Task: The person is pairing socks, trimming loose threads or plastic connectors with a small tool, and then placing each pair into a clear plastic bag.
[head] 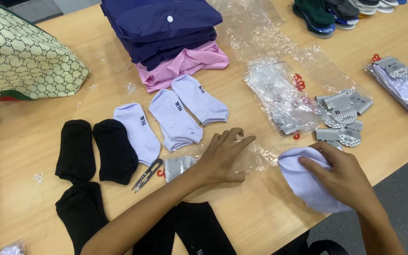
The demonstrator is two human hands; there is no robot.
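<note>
The lavender sock [303, 182] lies at the near right edge of the wooden surface [260, 217], bunched under the right hand [348, 177], whose fingers [313, 166] are curled over its top and appear to pinch the fabric; how tightly they close underneath cannot be told, since the palm hides that side. The left hand [223, 158] rests flat just beside it, fingers spread loosely and pressing down a clear plastic bag [256, 156] with a grey printed card [178, 166] at its end; it grips nothing. To handle this well, the sock would best be smoothed flat and held by its cuff, with the left hand keeping the bag pinned so it does not slide on the smooth wood. The small thread snips [146, 175] lie close to the left forearm, points toward the near edge, so the arm should stay clear of them. Farther out, three more lavender socks [175, 118] lie side by side, with black socks [97, 151] to their left and more black ones under the forearm. Beyond them sits a stack of folded navy and pink garments [171, 38]. To the right are crumpled clear bags [279, 94], a scatter of round and grey tags [343, 118], a packed bundle of lavender socks [404, 85], and a patterned bag [20, 56] at far left.
</note>
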